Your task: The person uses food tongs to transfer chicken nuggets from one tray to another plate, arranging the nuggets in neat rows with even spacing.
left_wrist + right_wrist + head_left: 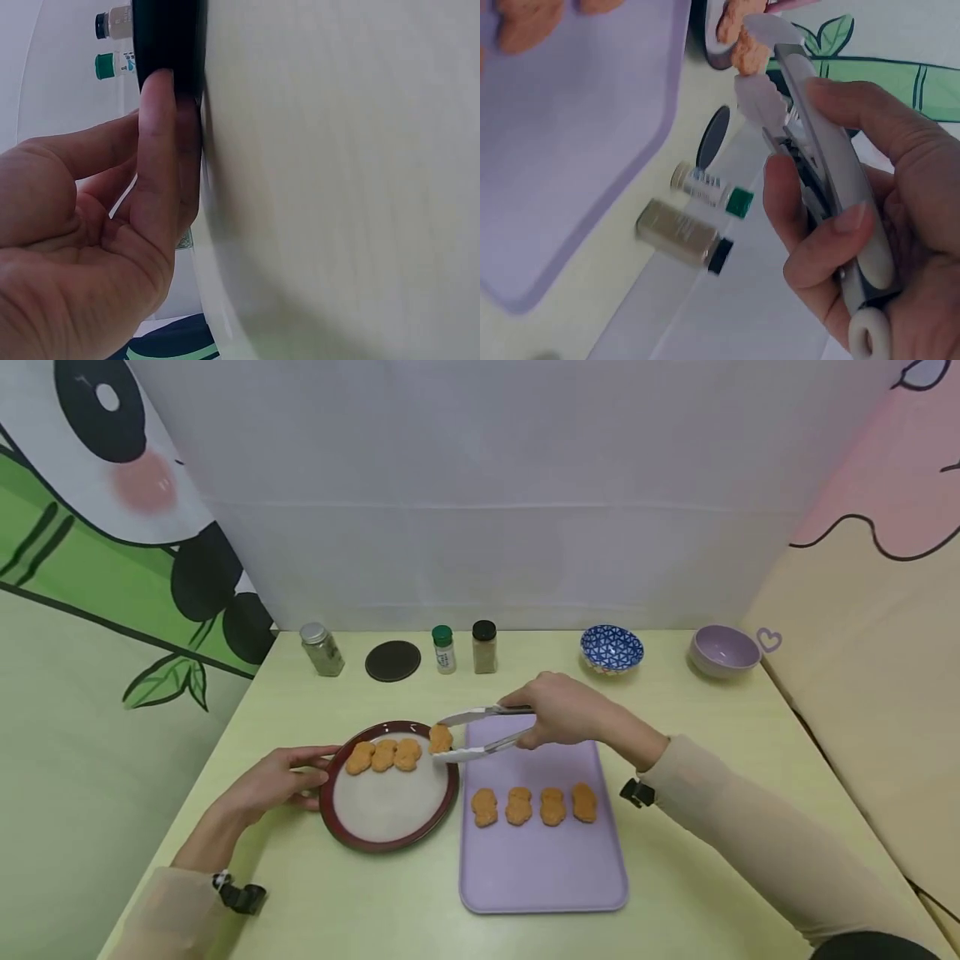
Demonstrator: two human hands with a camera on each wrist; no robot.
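1. While the left hand (273,781) holds the left rim of the plate (390,810), thumb & fingers at the edge, the right hand (558,710) has its fingers wrapped round the tongs (832,142); tong tips pinch a nugget (441,739) at the plate's right side; can't tell if it touches down.
2. To do it well: light squeeze, as the coating prob. dents; align w/ the row of three (384,755) on the plate; lower fully before letting go; mind the tips don't nudge the end piece; plate shd be held flat.
3. Four more nuggets (518,806) lie in a row on the purple tray (543,872).
4. Labels: green-cap jar (445,657) has printing, too small to read; black-cap jar (484,652) shows faint print, illegible; no brand legible.
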